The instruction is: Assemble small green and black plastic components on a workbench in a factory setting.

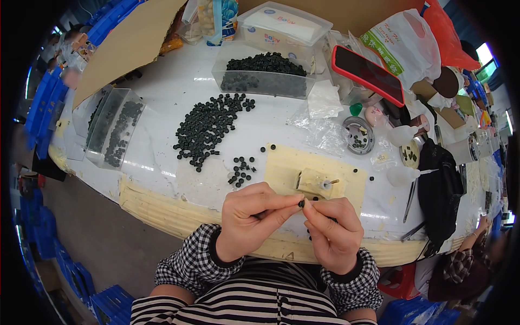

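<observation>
My left hand [254,216] and my right hand [335,230] meet fingertip to fingertip above the table's front edge. Between the pinched fingers is a small round black part [301,203], held by both hands. Another dark piece shows partly under the curled fingers of the right hand. Just beyond them, on a yellowish sheet [279,168], stands a small tape-wrapped block [313,183] with a thin peg sticking up. To the left lie a few loose black parts [241,172], with a large spread pile of black parts [208,127] farther back.
A clear bin [265,84] of black parts stands at the back; clear trays [115,127] are at the left. A red-cased phone [368,75], round tins, one being a metal tin [357,135], tweezers [409,201] and a black bag [441,173] crowd the right. Another person sits at far right.
</observation>
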The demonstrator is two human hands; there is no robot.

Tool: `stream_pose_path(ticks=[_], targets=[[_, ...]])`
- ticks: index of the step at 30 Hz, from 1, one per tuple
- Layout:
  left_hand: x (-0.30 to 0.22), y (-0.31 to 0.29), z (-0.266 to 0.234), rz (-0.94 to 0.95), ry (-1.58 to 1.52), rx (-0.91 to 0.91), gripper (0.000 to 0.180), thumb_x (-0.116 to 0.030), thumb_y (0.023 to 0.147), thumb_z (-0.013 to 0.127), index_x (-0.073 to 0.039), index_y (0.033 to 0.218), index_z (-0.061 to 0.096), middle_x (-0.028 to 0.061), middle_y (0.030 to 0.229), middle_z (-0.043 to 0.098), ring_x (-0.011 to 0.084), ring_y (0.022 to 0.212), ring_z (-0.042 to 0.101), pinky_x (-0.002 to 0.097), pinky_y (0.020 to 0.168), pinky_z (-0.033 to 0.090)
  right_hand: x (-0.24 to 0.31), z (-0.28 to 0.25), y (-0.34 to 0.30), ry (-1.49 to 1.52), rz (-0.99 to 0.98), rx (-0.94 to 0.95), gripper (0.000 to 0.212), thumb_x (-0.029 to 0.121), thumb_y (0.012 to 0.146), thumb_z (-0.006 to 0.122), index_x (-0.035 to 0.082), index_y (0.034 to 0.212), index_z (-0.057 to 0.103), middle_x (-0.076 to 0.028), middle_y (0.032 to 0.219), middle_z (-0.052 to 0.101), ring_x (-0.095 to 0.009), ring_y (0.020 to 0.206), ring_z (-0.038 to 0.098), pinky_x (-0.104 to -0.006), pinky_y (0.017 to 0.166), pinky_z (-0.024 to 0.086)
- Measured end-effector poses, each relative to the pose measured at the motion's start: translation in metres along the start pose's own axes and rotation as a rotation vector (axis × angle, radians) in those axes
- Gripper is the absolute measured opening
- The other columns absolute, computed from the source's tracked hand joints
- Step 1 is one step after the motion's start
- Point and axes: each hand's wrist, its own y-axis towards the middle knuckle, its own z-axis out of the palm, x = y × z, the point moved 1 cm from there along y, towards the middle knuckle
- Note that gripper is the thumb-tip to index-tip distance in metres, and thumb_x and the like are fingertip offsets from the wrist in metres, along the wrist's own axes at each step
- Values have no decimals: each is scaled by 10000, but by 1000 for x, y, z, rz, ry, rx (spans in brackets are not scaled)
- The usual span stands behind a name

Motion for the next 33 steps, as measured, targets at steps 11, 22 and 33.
stream_pose_path(ticks=[11,22,33], targets=[[-1,1,-1,-6,5,10,256,52,758,719,-22,1003,719,5,608,517,59,533,444,198,485,343,0,-1,1,-37,-8,-8,429,-32,653,732,53,1072,701,-43,939,653,-201,727,547,-286,622,459],[0,1,-1,8,15,6,257,56,757,717,-19,1003,719,13,617,532,59,538,458,195,487,352,0,0,1,-24,-5,-5,429,-44,656,727,48,1074,698,-48,938,653,-200,722,545,-285,614,458],[2,0,-12,-175,152,6,190,22,765,708,-18,950,723,15,579,490,63,510,415,224,474,339,-1,0,0,-90,32,-34,388,-36,685,719,29,1067,695,-68,910,643,-210,733,570,-296,624,460]])
